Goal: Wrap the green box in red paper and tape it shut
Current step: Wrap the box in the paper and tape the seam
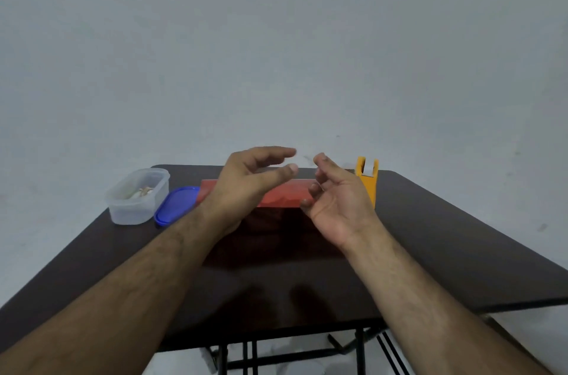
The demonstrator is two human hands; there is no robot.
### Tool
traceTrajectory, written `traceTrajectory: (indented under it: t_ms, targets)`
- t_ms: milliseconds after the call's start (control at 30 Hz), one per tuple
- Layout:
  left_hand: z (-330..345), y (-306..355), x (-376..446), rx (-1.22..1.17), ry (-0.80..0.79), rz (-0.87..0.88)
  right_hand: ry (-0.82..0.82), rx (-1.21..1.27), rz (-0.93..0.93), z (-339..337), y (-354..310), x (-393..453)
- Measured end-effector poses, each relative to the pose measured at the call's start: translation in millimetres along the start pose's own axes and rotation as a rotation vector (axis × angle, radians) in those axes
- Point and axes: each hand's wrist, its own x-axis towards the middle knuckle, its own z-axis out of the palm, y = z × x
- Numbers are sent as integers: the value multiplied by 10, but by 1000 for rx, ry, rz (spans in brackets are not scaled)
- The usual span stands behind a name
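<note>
A dark table [430, 236] is being used as the work surface. The red-wrapped box [276, 195] is lying at its far middle, behind both raised hands. The left hand [246, 187] is being held with fingers loosely spread, gripping nothing; the right hand [335, 202] is being held palm-up, fingers loosely curled, empty. A clear container [135, 198], blue lid [175, 205] and yellow tape dispenser [368, 181] are flanking the box.

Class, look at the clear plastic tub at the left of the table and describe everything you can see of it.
The clear plastic tub is a translucent, rounded-corner rectangular container standing upright and open near the far left corner of the dark table. Small pale items lie inside, too blurred to identify. Its blue lid lies flat on the table right beside it, apparently touching. Neither hand touches the tub.
</note>
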Motion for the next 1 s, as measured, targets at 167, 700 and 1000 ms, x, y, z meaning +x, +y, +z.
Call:
traceTrajectory:
  t_ms: [167, 700, 1000]
  targets:
    - [38, 47, -9, -66, -85, -13, -73, -22, 33, 62, 75, -73]
    - [-413, -522, 20, 993, -234, 223, 52, -566, -124, -219, 220, -16]
    - [-185, -701, -34, 1047, 13, 305, 135, -578, -111, -175, 393, -5]
